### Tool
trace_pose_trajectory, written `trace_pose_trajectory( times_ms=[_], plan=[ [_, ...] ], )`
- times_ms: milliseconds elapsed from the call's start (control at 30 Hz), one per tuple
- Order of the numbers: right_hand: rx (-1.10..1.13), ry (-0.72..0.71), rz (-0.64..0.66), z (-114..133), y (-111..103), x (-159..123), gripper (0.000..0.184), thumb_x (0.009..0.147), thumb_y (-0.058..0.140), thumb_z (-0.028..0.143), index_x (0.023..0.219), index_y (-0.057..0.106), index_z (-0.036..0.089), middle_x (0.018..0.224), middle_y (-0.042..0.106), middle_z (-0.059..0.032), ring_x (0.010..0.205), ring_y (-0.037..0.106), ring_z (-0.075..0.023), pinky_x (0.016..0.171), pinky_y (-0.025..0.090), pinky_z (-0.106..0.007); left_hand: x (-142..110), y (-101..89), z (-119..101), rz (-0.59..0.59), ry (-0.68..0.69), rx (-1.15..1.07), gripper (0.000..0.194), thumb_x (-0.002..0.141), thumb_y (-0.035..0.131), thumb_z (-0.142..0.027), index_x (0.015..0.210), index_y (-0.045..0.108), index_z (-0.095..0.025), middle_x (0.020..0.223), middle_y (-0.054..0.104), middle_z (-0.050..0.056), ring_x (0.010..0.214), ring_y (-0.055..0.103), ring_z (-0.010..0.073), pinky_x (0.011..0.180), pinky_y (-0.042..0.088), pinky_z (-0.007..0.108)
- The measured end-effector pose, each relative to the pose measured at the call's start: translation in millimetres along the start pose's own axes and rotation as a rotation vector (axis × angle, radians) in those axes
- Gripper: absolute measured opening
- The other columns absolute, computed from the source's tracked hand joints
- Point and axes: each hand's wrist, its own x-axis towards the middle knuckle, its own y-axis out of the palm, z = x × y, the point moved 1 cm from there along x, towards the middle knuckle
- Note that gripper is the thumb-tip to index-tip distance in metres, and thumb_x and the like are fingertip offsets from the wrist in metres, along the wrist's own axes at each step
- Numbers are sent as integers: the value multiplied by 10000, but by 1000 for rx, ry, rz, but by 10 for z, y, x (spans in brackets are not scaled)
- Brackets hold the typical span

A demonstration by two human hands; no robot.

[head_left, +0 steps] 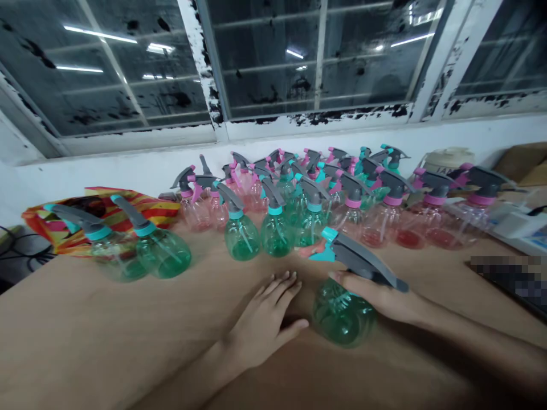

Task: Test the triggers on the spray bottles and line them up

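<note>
My right hand (380,297) grips a green spray bottle (342,319) around its neck, just under the grey and teal trigger head. The bottle tilts slightly, with its nozzle toward the left; part of its collar is hidden by my fingers. Flat on the wooden table (171,324), my left hand (269,322) lies with fingers stretched out and thumb apart, left of the bottle and holding nothing. Beyond it stand green spray bottles with teal collars, the nearest being one spray bottle (278,236) in the middle.
Several pink spray bottles (411,228) and green ones crowd the back along the wall. Two green spray bottles (164,253) stand at left before a striped orange cloth or bag (158,208). A dark flat object (513,279), partly blurred out, lies at right near a cardboard box (525,162).
</note>
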Motion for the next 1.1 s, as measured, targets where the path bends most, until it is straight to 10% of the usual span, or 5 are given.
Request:
trace_pose_trajectory(
  times_ms=[200, 333, 767, 1100],
  plan=[
    [6, -35, 8, 10, -9, 31, 239, 849, 510, 347, 1063, 603, 296, 849, 662, -30, 796, 642, -207, 698, 539, -341, -8, 9, 15, 14, 7, 40, 552, 941, 457, -449, 1396, 367, -149, 1447, 393, 83, 1338, 338, 219, 1115, 241, 415],
    [134, -38, 9, 20, 6, 62, 228, 823, 590, 379, 1013, 643, 264, 1136, 637, -58, 1093, 587, -225, 897, 494, -370, -9, 19, 16, 14, -3, 53, 545, 936, 473, -435, 1378, 395, -127, 1423, 425, 107, 1323, 366, 234, 1107, 259, 424],
    [1, -10, -53, -10, 10, -29, 255, 884, 477, 433, 767, 573, 228, 732, 629, -11, 706, 622, -165, 616, 505, -288, -1, 11, 17, -5, -2, -4, 519, 936, 476, -402, 1402, 369, -198, 1444, 397, 79, 1331, 352, 238, 1109, 250, 445],
    [58, 17, -13, -72, 18, -55, 368, 864, 555, 387, 1223, 555, 306, 939, 681, -15, 978, 625, -223, 903, 489, -392, -4, 26, 16, -1, 5, 27, 522, 938, 468, -396, 1398, 369, -169, 1441, 399, 91, 1340, 335, 226, 1112, 241, 428]
  ],
)
